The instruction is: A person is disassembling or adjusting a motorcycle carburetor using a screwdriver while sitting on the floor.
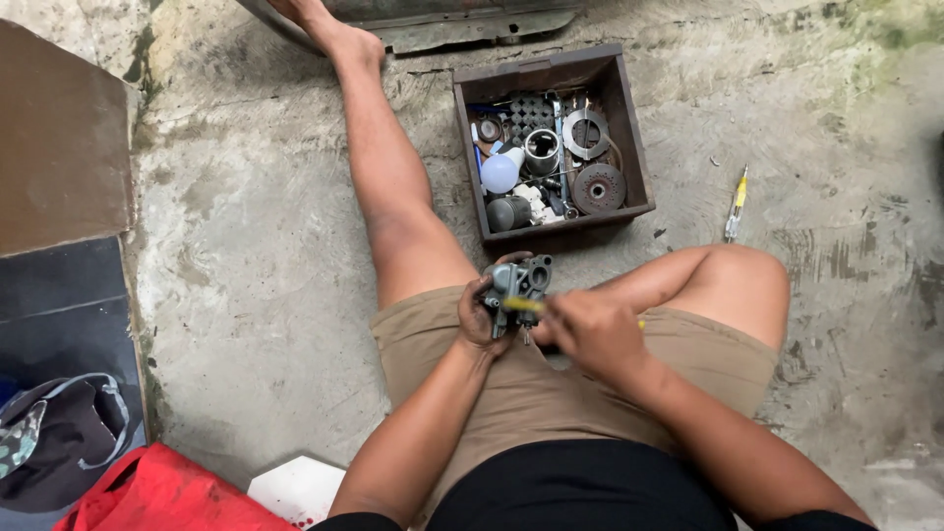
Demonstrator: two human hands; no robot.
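At frame centre, the left hand (480, 317) grips a grey metal carburettor (519, 283) above the lap; the right hand (590, 329), just right, clasps a yellow-handled screwdriver (524, 306) touching it; a parts box (551, 147) sits above.

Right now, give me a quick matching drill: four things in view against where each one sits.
Things:
1. carburetor
2. yellow screwdriver
3. light bulb
4. red bag

Places:
A. lying on the concrete floor, right of the wooden box
B. bottom left corner of the view
C. held in the left hand over the lap
D. inside the box among metal parts

Pairs: 1-C, 2-A, 3-D, 4-B
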